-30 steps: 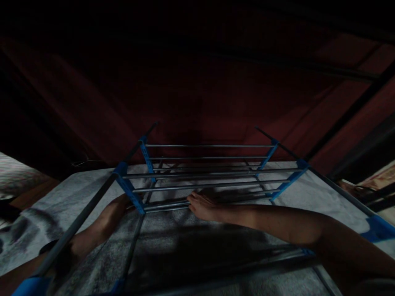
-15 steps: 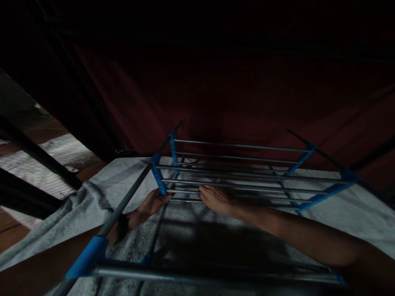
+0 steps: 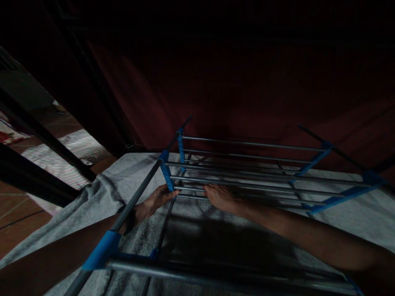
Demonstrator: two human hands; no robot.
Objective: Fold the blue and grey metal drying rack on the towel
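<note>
A rack of grey metal tubes (image 3: 247,179) with blue plastic connectors lies on a grey blanket. My left hand (image 3: 159,198) grips the lower end of a blue connector (image 3: 167,173) on the rack's left side, its thumb by the tube ends. Over the lowest tubes, a little to the right, my right hand (image 3: 220,197) has its fingers curled round a metal tube (image 3: 193,189); the fingertips are partly hidden. Both forearms reach in past the near blue connector (image 3: 103,250) and the near tube (image 3: 160,274).
A dark red cloth (image 3: 216,98) hangs behind the rack. The grey blanket (image 3: 117,185) spreads under it, with folds at the left. Dark bars (image 3: 37,176) stand at the left, and a striped cloth (image 3: 69,154) lies on the tiled floor beyond them.
The whole view has shifted slightly, so the rack and both hands appear a little further right. Both hands keep their places on the rack.
</note>
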